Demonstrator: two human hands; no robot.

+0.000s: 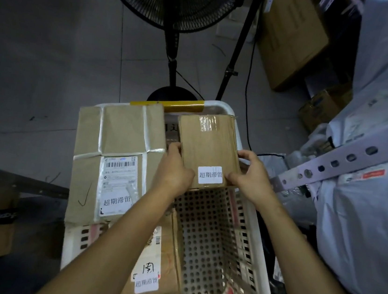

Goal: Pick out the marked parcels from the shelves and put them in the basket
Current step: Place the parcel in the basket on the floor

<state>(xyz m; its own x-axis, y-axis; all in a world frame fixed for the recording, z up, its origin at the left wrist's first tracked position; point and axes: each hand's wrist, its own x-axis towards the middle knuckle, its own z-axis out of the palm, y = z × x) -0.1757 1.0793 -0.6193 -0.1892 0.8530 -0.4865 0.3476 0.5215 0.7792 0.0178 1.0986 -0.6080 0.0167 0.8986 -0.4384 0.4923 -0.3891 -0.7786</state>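
Left grip (173,168) and right grip (250,175) clamp the flat brown cardboard parcel with white sticker (209,146) by its long edges; long axis points away from you; open bay of white perforated plastic basket (210,222) sits below, nearer you.

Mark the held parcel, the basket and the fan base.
held parcel (209,146), head view, bare cardboard of its top face.
basket (200,245), head view, bare perforated floor.
fan base (172,94), head view, top of the dark round foot.

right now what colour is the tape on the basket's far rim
Yellow; the tape on the basket shows best in head view.
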